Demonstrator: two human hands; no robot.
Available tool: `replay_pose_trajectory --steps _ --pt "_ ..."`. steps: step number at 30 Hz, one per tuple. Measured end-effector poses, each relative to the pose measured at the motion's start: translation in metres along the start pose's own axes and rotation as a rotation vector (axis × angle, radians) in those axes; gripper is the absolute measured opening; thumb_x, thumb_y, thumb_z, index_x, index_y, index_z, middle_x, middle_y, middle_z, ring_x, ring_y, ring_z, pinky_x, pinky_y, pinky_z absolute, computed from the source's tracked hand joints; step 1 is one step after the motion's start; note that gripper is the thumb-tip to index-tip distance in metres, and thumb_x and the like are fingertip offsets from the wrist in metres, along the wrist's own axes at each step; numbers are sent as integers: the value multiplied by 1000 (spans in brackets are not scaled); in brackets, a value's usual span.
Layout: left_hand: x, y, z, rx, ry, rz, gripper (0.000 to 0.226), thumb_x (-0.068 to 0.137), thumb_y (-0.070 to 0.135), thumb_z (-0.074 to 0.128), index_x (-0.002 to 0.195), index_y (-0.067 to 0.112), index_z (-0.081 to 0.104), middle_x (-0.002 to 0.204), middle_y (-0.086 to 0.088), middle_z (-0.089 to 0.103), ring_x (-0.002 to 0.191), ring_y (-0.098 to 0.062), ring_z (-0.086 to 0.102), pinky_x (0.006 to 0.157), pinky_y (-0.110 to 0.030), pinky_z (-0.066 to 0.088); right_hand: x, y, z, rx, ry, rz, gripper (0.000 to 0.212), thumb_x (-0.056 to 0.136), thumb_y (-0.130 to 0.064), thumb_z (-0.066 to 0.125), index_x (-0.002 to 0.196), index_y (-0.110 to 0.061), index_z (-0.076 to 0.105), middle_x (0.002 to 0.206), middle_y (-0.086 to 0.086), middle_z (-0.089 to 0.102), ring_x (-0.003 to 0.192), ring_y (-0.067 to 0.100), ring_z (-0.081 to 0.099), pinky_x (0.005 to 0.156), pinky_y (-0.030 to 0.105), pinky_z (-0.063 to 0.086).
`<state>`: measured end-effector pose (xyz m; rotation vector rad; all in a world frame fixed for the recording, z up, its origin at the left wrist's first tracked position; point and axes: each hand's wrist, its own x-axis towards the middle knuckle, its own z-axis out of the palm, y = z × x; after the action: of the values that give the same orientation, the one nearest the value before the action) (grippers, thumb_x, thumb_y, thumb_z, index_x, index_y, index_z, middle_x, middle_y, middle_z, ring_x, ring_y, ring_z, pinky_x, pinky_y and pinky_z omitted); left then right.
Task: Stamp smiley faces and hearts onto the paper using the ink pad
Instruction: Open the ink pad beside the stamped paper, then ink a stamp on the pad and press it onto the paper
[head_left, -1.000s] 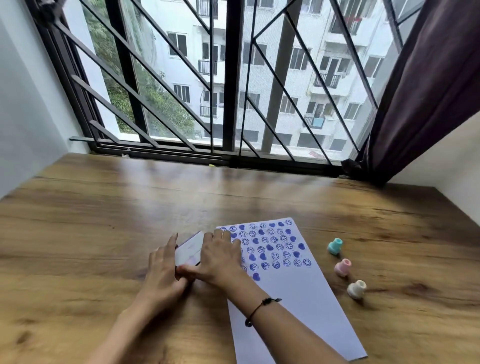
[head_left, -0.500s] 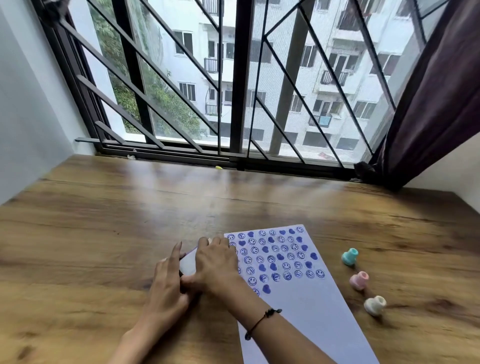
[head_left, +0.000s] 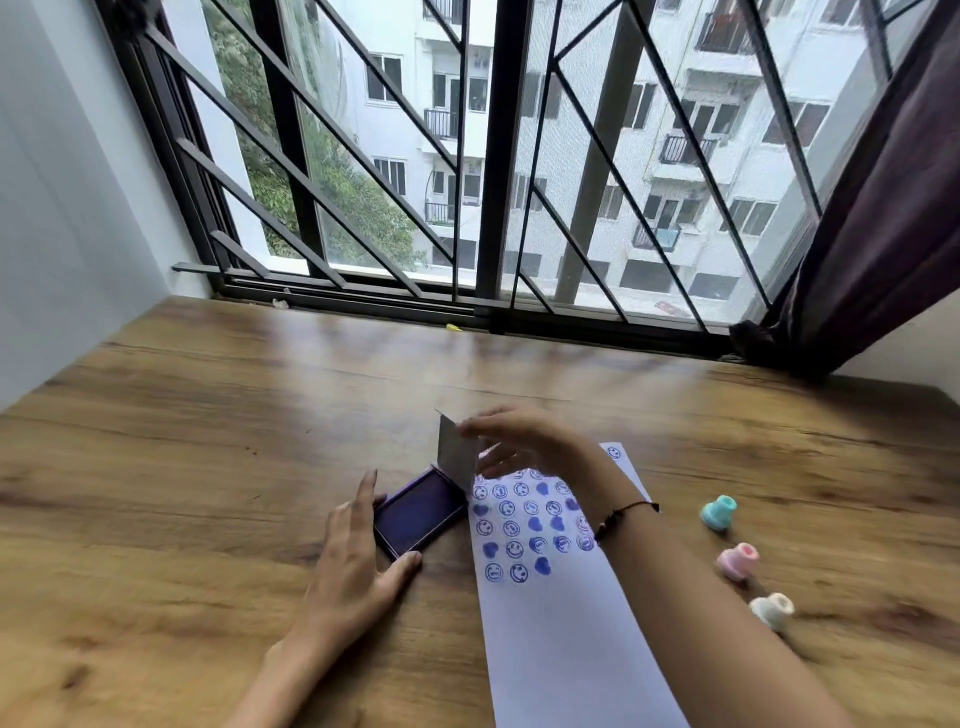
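Observation:
A purple ink pad (head_left: 418, 512) lies open on the wooden table, just left of the white paper (head_left: 561, 639). My left hand (head_left: 356, 566) braces the pad's case with thumb and fingers at its near and left sides. My right hand (head_left: 524, 441) pinches the top edge of the pad's grey lid (head_left: 456, 457), which stands almost upright at the pad's far right side. Rows of blue smiley faces and hearts (head_left: 530, 525) cover the paper's upper part; my right forearm crosses over it.
Three small stamps stand on the table right of the paper: a teal one (head_left: 719, 512), a pink one (head_left: 737, 560) and a white one (head_left: 772, 610). A barred window (head_left: 493, 171) runs along the table's far edge, with a dark curtain (head_left: 893, 197) at the right.
The ink pad was shut under both hands. My right hand has lifted the lid up, which exposes the purple pad. The camera has moved closer.

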<state>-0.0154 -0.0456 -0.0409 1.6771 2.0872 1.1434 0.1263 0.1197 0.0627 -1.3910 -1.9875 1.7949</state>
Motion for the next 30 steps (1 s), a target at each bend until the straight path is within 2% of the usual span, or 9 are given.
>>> replay_pose_trajectory --steps 3,6,9,14,17,19,21,25,30 --pt "1 1 0 16 1 9 104 65 22 77 138 28 4 125 -9 48 113 -19 38 99 -29 30 8 4 -11 64 159 6 21 89 -13 53 69 -15 51 69 6 54 44 11 59 47 21 53" --pt "1 3 -1 33 -8 4 102 65 23 77 140 22 8 127 -11 48 115 -21 37 100 -30 28 12 14 -18 19 345 -4 15 86 -12 57 72 -8 58 74 10 58 64 20 58 64 31 54" --pt "0 4 -1 54 -19 6 100 65 23 77 140 21 11 129 -12 46 116 -21 34 100 -29 27 4 22 -18 -97 497 -54 14 82 -11 60 90 -2 68 89 16 65 80 22 56 76 37 50" --pt "0 19 -4 67 -2 73 82 67 19 76 135 9 30 126 -18 49 111 -30 40 96 -36 32 -27 29 -15 -303 615 -159 22 83 -8 55 102 -1 64 106 18 69 98 29 62 85 40 52" --pt "-6 39 0 1 29 119 71 69 23 71 129 6 38 125 -15 51 111 -23 40 97 -33 32 -50 37 -18 -430 640 -201 23 83 -6 52 102 -2 65 106 18 70 99 30 63 90 41 52" --pt "-8 64 26 -63 -95 197 68 70 21 73 127 5 40 124 -13 52 112 -14 37 98 -25 29 -82 66 -35 -472 752 -113 23 83 -7 52 102 -4 65 106 19 71 100 33 63 91 42 51" --pt "-9 77 32 -102 -127 210 65 71 18 73 127 6 41 123 -12 52 112 -12 38 97 -17 27 -95 80 -44 -528 812 -77 22 83 -8 53 101 -6 66 104 20 71 100 34 62 89 39 50" --pt "-6 100 52 -130 -174 275 58 75 20 67 126 7 42 122 -15 55 114 -26 47 98 -27 32 -131 104 -59 -699 948 47 19 84 -11 51 97 -7 64 103 18 65 105 34 47 80 34 43" --pt "-20 126 82 -169 -295 335 55 79 23 64 127 11 41 126 -12 51 118 -24 43 99 -18 25 -176 141 -65 -776 920 301 23 86 -19 53 107 -13 60 111 16 58 109 33 43 86 38 43"
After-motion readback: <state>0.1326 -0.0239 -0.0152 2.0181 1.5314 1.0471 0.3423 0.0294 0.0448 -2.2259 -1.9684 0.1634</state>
